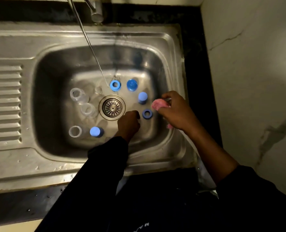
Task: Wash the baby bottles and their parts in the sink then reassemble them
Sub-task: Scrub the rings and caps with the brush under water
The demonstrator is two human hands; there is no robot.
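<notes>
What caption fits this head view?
Right hand grips a pink cloth above blue and clear bottle parts in the sink.

a chrome tap (95, 10) sits at 12 o'clock over a black countertop (195, 81), a thin water stream (92, 51) slants down beside it, and a cracked pale wall (247, 64) fills 3 o'clock.

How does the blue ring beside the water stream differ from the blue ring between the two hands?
The bright blue ring beside the stream looks larger; the dark blue ring looks smaller and duller. The bright blue ring lies behind the drain; the dark blue ring lies right of it, between the left hand and right hand. Both lie flat, hole upward.
</notes>
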